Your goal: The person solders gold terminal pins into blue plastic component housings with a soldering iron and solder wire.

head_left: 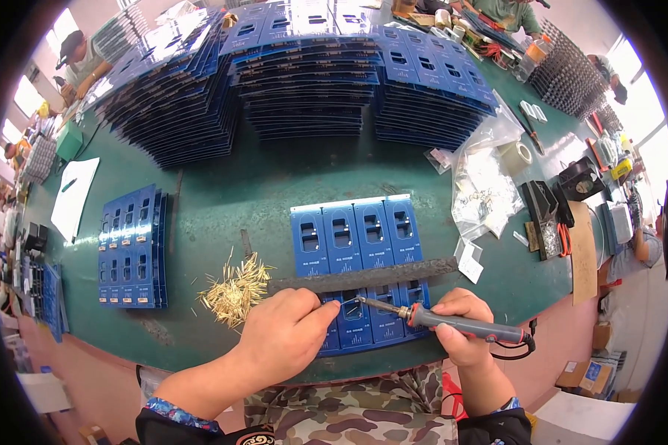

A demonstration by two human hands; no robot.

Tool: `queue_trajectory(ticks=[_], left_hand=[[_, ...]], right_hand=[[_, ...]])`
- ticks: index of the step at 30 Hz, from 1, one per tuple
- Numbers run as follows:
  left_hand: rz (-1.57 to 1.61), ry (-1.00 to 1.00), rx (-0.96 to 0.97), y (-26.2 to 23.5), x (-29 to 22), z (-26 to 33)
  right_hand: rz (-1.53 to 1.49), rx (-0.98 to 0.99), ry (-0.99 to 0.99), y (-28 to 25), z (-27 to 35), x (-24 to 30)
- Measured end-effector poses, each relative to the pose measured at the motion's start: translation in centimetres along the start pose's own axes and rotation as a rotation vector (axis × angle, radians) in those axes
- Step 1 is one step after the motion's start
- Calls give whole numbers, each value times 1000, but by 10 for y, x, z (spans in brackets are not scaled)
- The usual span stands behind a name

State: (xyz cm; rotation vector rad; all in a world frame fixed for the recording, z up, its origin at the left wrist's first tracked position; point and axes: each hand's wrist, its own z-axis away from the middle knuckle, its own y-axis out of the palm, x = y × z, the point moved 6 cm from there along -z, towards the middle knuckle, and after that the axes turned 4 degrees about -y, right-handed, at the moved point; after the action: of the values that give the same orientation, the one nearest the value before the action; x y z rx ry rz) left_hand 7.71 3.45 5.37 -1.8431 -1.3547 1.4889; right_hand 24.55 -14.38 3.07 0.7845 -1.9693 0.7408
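My right hand (464,322) grips a grey soldering iron (471,326) with red trim. Its tip points left and rests at the lower part of a blue circuit board panel (338,259) in front of me. My left hand (293,326) is closed in a pinch over that panel, and a thin pale strand (351,300) runs from its fingertips toward the tip. A long dark bar (364,275) lies across the panel just beyond both hands. Beside my left hand is a loose heap of thin gold pins (237,291).
Tall stacks of blue boards (304,89) stand at the back. A smaller stack (132,248) and white paper (76,196) lie left. On the right are a plastic bag (486,182) of small parts, a black iron stand (545,222) and a tape roll (516,157). Other people work beyond.
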Motion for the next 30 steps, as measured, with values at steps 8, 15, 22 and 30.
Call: queue_trajectory(ticks=[8,15,22,30], left_hand=[[11,-6,2,-1,0,1],[-5,6,27,0,-1,1],[20,-17,38,2,0,3],[5,0,23,0,0,2]], right_hand=[[-59,-38,-20,-2,3,1],[-47,-14,-18,-1,2,0],[-24,6,-33,0,0,1],[-43,-14,-21,-3,3,0]])
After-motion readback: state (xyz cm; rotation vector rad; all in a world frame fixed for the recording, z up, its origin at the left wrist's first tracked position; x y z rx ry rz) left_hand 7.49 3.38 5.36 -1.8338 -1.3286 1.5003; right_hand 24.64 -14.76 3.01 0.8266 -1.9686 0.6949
